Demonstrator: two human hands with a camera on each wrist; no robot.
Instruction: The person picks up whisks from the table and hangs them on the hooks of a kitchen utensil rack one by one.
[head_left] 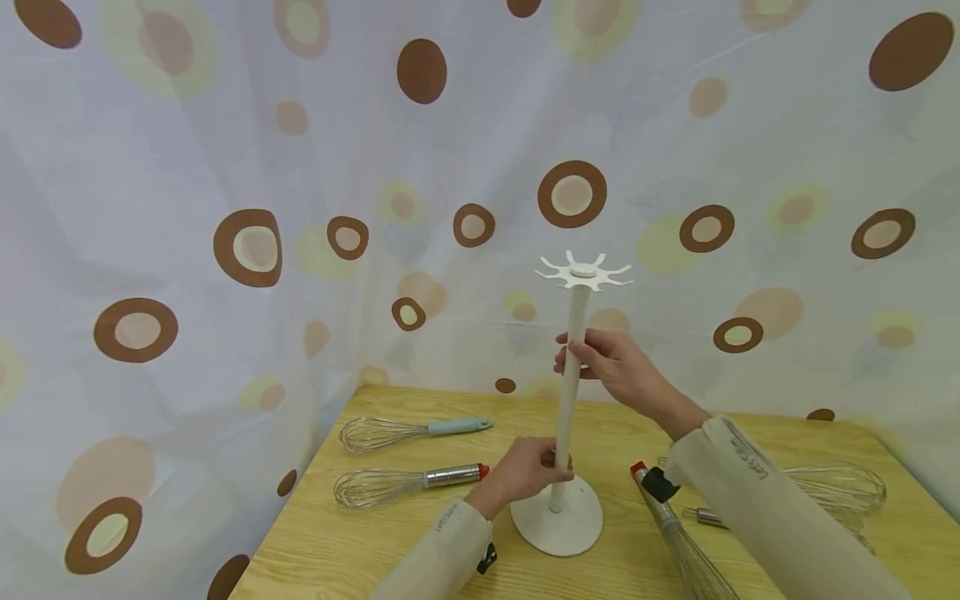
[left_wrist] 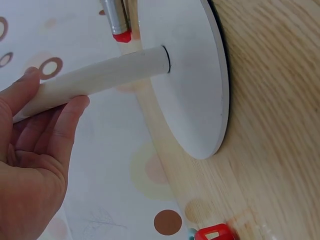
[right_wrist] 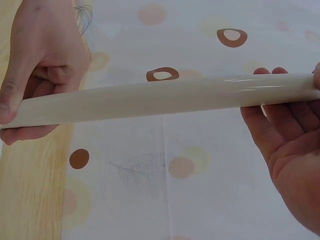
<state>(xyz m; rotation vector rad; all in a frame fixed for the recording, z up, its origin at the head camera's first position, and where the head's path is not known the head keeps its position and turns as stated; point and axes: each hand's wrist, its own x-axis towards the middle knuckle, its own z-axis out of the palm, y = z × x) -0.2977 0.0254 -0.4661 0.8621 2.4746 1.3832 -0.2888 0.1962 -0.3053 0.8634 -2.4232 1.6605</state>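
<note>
A white utensil stand (head_left: 567,408) has a round base (head_left: 555,533) on the wooden table and a ring of hooks (head_left: 583,272) at its top. Low on its pole, a little above the base, my left hand (head_left: 523,475) grips with thumb and fingers. My right hand (head_left: 621,368) holds the same pole higher up, below the hooks. The left wrist view shows the pole (left_wrist: 115,72) meeting the base, with the left hand (left_wrist: 37,175) around it. Both hands appear on the pole (right_wrist: 160,100) in the right wrist view.
Left of the stand lie a whisk with a pale blue handle (head_left: 459,426) and a steel whisk with a red end (head_left: 453,475). A red-ended whisk (head_left: 669,523) lies to the right. More whisks (head_left: 836,483) are partly hidden by the right sleeve. A spotted curtain (head_left: 480,125) hangs behind the table.
</note>
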